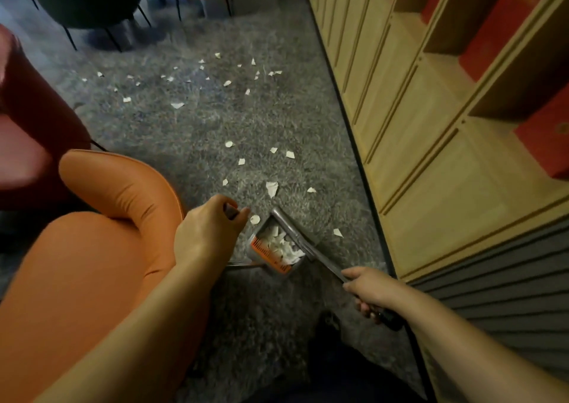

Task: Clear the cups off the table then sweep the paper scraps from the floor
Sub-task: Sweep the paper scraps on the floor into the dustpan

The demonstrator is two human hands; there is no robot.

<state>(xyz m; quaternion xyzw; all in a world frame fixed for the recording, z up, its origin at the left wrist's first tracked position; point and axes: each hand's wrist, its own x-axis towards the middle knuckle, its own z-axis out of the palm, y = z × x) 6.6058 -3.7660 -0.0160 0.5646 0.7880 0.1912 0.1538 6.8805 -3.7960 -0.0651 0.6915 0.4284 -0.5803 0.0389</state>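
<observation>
White paper scraps (272, 188) lie scattered over the grey carpet (191, 131), some close by and several more farther off (177, 105). A small metal dustpan (271, 259) with an orange label sits on the carpet in front of me, holding a pile of scraps. Its long metal handle (311, 248) runs back to my right hand (371, 288), which grips it near a black end. My left hand (209, 233) is curled round a thin dark handle (230, 211) just left of the dustpan. What that handle's lower end carries is hidden by the hand.
An orange armchair (101, 248) stands close on my left, a dark red one (30, 131) behind it. More chairs on thin black legs (92, 11) stand at the far end. A wooden shelf unit (431, 125) with red boxes lines the right side.
</observation>
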